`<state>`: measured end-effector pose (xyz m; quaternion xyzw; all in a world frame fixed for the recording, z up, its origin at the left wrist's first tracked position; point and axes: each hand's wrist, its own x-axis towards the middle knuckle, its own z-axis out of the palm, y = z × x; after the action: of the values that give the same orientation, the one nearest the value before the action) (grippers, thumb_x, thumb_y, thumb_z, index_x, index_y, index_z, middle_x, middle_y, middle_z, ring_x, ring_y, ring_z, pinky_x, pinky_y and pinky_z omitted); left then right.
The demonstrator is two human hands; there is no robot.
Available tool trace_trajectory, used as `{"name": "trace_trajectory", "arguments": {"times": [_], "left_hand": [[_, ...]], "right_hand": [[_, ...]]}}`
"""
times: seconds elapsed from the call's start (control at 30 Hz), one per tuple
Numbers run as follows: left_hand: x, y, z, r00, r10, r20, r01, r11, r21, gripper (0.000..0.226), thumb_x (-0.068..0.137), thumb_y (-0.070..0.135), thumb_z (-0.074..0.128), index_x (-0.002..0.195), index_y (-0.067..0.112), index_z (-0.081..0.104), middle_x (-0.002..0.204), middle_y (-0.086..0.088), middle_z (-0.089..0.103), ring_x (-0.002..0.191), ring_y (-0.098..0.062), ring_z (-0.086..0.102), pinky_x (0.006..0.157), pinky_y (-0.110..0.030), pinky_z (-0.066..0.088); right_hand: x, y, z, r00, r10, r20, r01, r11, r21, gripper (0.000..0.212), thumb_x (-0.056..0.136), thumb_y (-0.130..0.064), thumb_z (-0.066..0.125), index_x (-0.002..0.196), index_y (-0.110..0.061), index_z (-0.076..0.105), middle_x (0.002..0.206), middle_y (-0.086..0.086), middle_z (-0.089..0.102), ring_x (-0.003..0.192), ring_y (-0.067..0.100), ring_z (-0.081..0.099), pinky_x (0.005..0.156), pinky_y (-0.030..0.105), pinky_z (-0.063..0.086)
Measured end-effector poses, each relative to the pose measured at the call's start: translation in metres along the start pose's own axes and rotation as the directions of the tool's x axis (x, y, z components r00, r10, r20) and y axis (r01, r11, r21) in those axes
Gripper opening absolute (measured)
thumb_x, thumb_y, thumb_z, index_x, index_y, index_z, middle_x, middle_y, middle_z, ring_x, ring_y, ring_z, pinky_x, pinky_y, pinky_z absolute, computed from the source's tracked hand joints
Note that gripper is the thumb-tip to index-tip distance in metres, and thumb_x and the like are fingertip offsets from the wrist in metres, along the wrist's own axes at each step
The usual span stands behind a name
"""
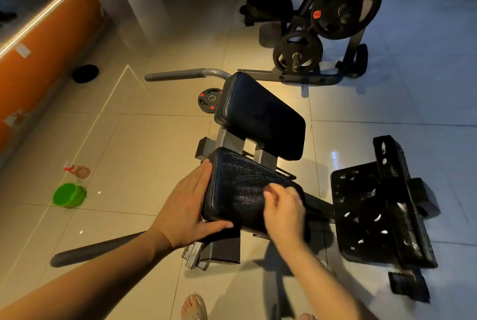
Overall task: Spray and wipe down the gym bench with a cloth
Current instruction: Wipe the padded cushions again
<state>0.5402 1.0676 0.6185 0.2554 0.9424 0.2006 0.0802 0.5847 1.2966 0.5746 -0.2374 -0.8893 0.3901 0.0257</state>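
Note:
The gym bench has a black seat pad [240, 190] close to me and a black back pad [260, 116] beyond it. My left hand [188, 206] lies flat against the seat pad's left edge, fingers straight and thumb along the near edge. My right hand [284, 208] is blurred, with curled fingers, on the right part of the seat pad. It seems to grip a dark cloth [307, 232] that is hard to tell from the pad. A clear spray bottle [78, 171] with a red nozzle lies on the floor to the left.
A green bucket [69, 194] stands next to the bottle. A black footplate [382, 211] lies right of the bench. A rack with weight plates [343, 7] stands at the back. A small plate [209, 99] lies by the back pad. An orange wall [44, 56] runs along the left.

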Motion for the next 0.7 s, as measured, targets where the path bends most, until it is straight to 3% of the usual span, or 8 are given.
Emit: {"name": "trace_trajectory", "arguments": {"times": [0.07, 0.17, 0.27, 0.33, 0.4, 0.57, 0.63, 0.7], "left_hand": [[0.0, 0.002, 0.001, 1.0, -0.002, -0.006, 0.002, 1.0, 0.003, 0.13, 0.073, 0.091, 0.06, 0.165, 0.023, -0.001, 0.173, 0.001, 0.009, 0.158, -0.015, 0.013, 0.128, -0.039, 0.02], [-0.001, 0.001, 0.002, 1.0, -0.01, -0.007, 0.01, 1.0, -0.005, 0.13, 0.073, 0.089, 0.063, 0.165, 0.023, 0.001, 0.172, 0.001, 0.01, 0.158, -0.016, 0.014, 0.128, -0.04, 0.021], [-0.001, -0.001, 0.003, 1.0, -0.018, 0.002, 0.018, 1.0, -0.005, 0.131, 0.072, 0.09, 0.062, 0.165, 0.023, -0.002, 0.173, 0.002, 0.008, 0.158, -0.016, 0.014, 0.127, -0.038, 0.018], [-0.002, 0.0, 0.004, 1.0, -0.014, 0.005, 0.014, 1.0, 0.0, 0.132, 0.072, 0.091, 0.062, 0.165, 0.023, -0.003, 0.173, 0.001, 0.007, 0.158, -0.015, 0.013, 0.128, -0.038, 0.017], [-0.005, 0.001, 0.006, 1.0, 0.0, 0.007, 0.0, 1.0, -0.008, 0.131, 0.073, 0.089, 0.063, 0.165, 0.022, -0.004, 0.173, 0.001, 0.006, 0.158, -0.014, 0.011, 0.128, -0.037, 0.017], [-0.003, 0.002, 0.004, 1.0, 0.001, -0.009, -0.001, 1.0, -0.012, 0.129, 0.074, 0.085, 0.067, 0.165, 0.024, -0.001, 0.173, 0.006, 0.007, 0.158, -0.009, 0.011, 0.128, -0.033, 0.015], [0.0, 0.002, 0.002, 1.0, 0.009, -0.017, -0.01, 1.0, -0.022, 0.128, 0.074, 0.084, 0.068, 0.165, 0.026, -0.001, 0.172, 0.008, 0.008, 0.157, -0.007, 0.012, 0.128, -0.03, 0.014], [0.0, 0.002, 0.001, 1.0, 0.016, -0.014, -0.016, 0.999, -0.038, 0.128, 0.074, 0.083, 0.069, 0.165, 0.027, -0.002, 0.172, 0.009, 0.008, 0.157, -0.006, 0.012, 0.127, -0.028, 0.013]], "right_hand": [[-0.024, -0.04, -0.001, 0.976, -0.21, 0.064, 0.203, 0.974, 0.104, 0.022, 0.098, -0.026, 0.063, 0.118, -0.022, 0.072, 0.104, -0.004, 0.057, 0.09, 0.011, 0.055, 0.072, 0.009, 0.035], [-0.039, -0.022, -0.003, 0.917, -0.385, 0.099, 0.373, 0.92, 0.122, 0.028, 0.1, -0.027, 0.061, 0.128, -0.025, 0.065, 0.113, -0.008, 0.055, 0.099, 0.006, 0.054, 0.084, 0.016, 0.046], [-0.021, 0.056, -0.01, 0.994, -0.087, 0.068, 0.083, 0.994, 0.066, 0.031, 0.101, -0.025, 0.059, 0.131, -0.02, 0.066, 0.114, -0.004, 0.056, 0.104, 0.014, 0.057, 0.088, 0.027, 0.049], [-0.004, 0.093, -0.016, 0.987, 0.162, 0.023, -0.16, 0.985, -0.063, 0.028, 0.102, -0.023, 0.058, 0.127, -0.016, 0.069, 0.113, 0.006, 0.059, 0.103, 0.027, 0.061, 0.084, 0.034, 0.047], [0.006, 0.083, -0.012, 0.966, 0.256, -0.016, -0.256, 0.957, -0.139, 0.026, 0.102, -0.024, 0.056, 0.123, -0.018, 0.07, 0.115, 0.01, 0.06, 0.099, 0.03, 0.061, 0.079, 0.034, 0.047], [-0.014, -0.031, 0.009, 0.992, -0.124, 0.027, 0.119, 0.984, 0.136, 0.027, 0.101, -0.027, 0.06, 0.126, -0.022, 0.068, 0.117, -0.004, 0.056, 0.101, 0.011, 0.052, 0.081, 0.02, 0.044], [-0.022, -0.035, 0.007, 0.933, -0.353, 0.068, 0.337, 0.924, 0.18, 0.027, 0.1, -0.026, 0.061, 0.126, -0.024, 0.067, 0.115, -0.008, 0.054, 0.102, 0.007, 0.053, 0.083, 0.017, 0.047], [-0.008, -0.004, 0.003, 0.914, -0.395, 0.091, 0.366, 0.901, 0.232, 0.028, 0.099, -0.023, 0.062, 0.127, -0.025, 0.067, 0.112, -0.011, 0.055, 0.102, 0.005, 0.055, 0.087, 0.017, 0.048]]}}
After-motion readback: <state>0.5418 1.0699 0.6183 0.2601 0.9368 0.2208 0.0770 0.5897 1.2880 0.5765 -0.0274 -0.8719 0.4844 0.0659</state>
